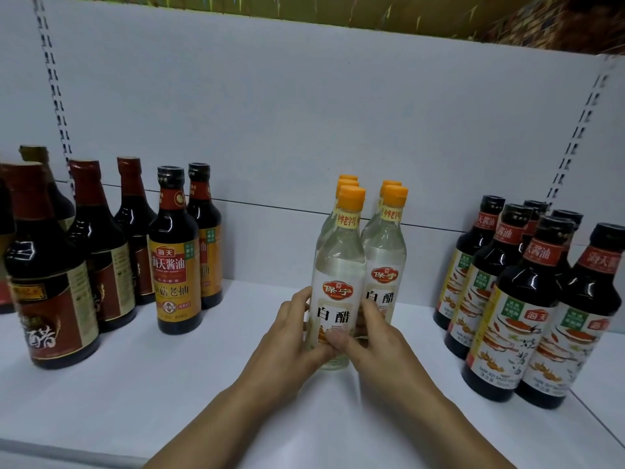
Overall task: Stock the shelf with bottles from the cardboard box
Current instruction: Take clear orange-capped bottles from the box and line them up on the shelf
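Spanning the whole view, the white shelf (169, 401) carries three groups of upright bottles. Dark vinegar and soy bottles (50, 282) stand at the left and dark soy sauce bottles (507, 316) at the right. Between them, well apart from both, is a cluster of clear vinegar bottles (384, 265) with orange caps. The front bottle (338, 275) heads the cluster's left row, just beside its right-hand neighbour. Its long axis runs vertical, cap up, and its label faces the person. The left hand (287, 340) wraps the bottle's lower left side and the right hand (382, 340) clasps the lower right, with both thumbs on the label. Each grip is closed on this one bottle. The step looks like setting it into line. To do it well, the base should sit flat before either grip loosens, with the label square to the front. The right fingers should then slide out gently from between the bottles so the neighbour is not knocked.
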A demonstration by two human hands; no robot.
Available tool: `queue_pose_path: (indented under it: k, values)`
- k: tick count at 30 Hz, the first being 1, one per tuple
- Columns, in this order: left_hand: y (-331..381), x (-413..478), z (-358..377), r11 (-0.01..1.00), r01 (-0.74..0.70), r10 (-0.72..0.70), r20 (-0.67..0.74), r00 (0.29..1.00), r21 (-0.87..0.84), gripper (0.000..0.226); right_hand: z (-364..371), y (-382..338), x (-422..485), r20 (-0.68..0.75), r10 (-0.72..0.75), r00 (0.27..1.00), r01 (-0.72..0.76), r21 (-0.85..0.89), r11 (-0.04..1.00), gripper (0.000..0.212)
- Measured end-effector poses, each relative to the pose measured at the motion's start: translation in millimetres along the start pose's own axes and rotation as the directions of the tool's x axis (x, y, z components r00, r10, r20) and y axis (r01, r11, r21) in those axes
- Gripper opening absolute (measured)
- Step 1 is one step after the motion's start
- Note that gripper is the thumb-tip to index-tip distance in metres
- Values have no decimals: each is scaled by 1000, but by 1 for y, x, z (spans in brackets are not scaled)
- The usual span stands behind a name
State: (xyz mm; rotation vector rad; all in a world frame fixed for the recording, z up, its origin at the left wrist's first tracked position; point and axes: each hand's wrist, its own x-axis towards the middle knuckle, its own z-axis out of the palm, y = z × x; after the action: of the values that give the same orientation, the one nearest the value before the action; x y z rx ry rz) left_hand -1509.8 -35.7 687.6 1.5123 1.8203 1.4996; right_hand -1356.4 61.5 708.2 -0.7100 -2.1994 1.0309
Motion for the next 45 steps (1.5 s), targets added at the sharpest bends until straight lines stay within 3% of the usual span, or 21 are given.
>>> queue_pose_path:
  k: [11, 17, 24, 30, 35, 41, 45]
  values:
    - [-2, 0, 3, 998, -62, 61, 66, 996, 0, 71, 1, -3, -3, -24, 7, 1000, -8, -42, 999, 42]
    - [-3, -1, 3, 997, -69, 71, 88, 994, -24, 85, 1, -4, -3, -34, 30, 999, -32, -60, 998, 38]
    - [-3, -1, 3, 998, -60, 58, 87, 995, 25, 84, 3, -2, -3, -46, 23, 999, -28, -112, 993, 39]
    - [-2, -2, -2, 999, -1, -1, 42, 999, 54, 110, 0, -6, -4, -121, -16, 993, -3, -153, 988, 44]
    - [-1, -4, -2, 999, -12, 9, 57, 998, 46, 102, 0, -9, -8, -139, -36, 990, 16, -144, 989, 40]
    - [9, -6, -4, 999, 22, -21, -30, 999, 40, 98, -8, -19, -17, -321, -218, 922, 159, -199, 967, 24]
    - [24, -13, -15, 995, 31, -14, -171, 985, 97, 101, -10, -27, -20, -275, -298, 914, 255, -182, 950, 16]
